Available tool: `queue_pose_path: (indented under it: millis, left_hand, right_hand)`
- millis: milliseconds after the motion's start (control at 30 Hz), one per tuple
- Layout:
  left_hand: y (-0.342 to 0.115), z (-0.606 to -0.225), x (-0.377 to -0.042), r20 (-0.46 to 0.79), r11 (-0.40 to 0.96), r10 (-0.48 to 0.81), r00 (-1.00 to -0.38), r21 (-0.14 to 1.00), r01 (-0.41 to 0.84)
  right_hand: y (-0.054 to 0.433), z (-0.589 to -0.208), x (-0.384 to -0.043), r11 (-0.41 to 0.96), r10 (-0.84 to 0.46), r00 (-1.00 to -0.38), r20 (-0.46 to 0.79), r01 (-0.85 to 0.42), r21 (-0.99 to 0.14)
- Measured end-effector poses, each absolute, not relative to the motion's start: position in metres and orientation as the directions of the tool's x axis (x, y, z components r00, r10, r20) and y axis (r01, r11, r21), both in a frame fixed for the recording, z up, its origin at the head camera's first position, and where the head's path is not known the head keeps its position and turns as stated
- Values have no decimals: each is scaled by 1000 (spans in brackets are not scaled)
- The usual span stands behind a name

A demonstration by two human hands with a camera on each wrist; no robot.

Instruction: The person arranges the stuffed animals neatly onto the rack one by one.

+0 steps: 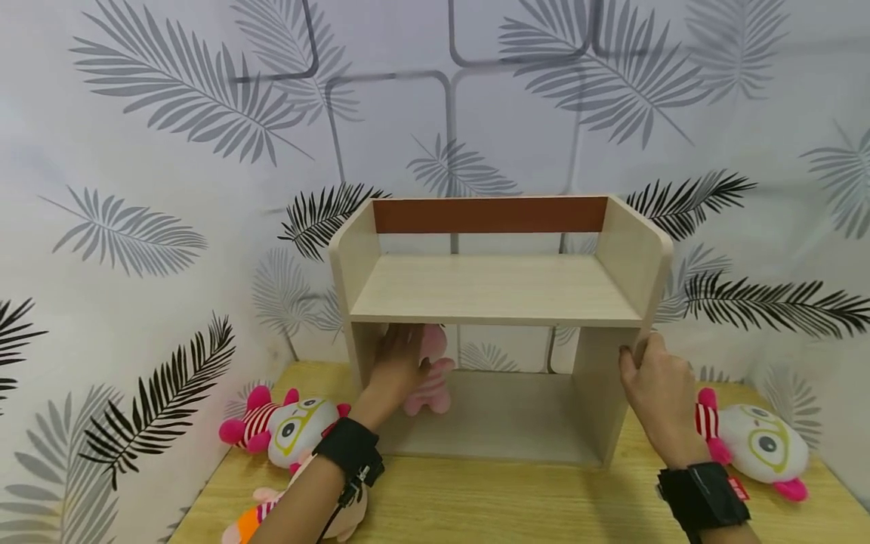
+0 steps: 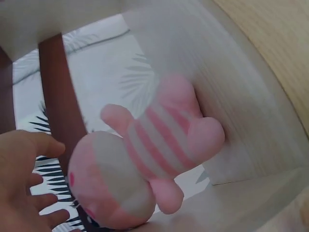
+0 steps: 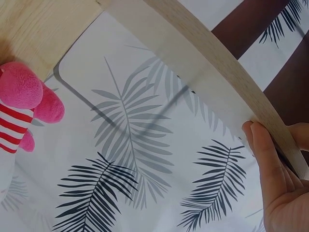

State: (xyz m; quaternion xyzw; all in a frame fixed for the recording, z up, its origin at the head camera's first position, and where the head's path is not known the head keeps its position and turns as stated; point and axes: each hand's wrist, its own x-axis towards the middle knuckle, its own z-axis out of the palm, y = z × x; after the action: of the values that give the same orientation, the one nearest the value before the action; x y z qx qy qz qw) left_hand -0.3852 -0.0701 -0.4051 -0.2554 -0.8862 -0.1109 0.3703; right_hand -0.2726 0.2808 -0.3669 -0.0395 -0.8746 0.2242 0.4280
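A small two-level wooden shelf [image 1: 496,291] stands on the table. Inside its lower compartment, near the left side, a pink striped plush doll [image 1: 431,389] sits upright on the bottom board. My left hand [image 1: 397,363] reaches in beside the doll's head. In the left wrist view its fingers [image 2: 46,200] are spread and loose, with a gap to the doll's head. On the outer right, my right hand [image 1: 659,389] grips the shelf's right side panel [image 3: 231,72], thumb on one face and fingers on the other.
To the left of the shelf lies a white-and-pink plush doll [image 1: 295,431] with yellow glasses. A peach plush doll [image 1: 347,514] is partly hidden by my left forearm. Another glasses doll [image 1: 764,446] lies at right by my right wrist. Patterned wall covering [image 1: 435,113] hangs behind.
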Motion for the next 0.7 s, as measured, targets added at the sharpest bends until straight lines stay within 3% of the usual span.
queue_pose_path:
  millis: [67,167,300,467,700]
  left_hand:
    - [-76,-406,-376,720,816,410,-560,-15,578]
    - [-86,-403,-361,674,759,464,-575,31,650]
    - [-98,-397,-337,536,665,567,-626,150,731]
    - [-111,-389,-318,352,535,727,-589,247,808]
    - [-149,-377,-293,-30,650,670,-742,507,567]
  right_hand:
    - [280,-367,-273,895,262,-630,731,-124,-428]
    - [280,-369,-272,898,261,-628,733,-121,-423]
    - [281,-370,-270,901,269,-627,731,-104,-421]
    - [284,-368,-269,899,274,-622,733,-105,-424]
    - [282,-365,-271,896,262,-631,730,-121,-426]
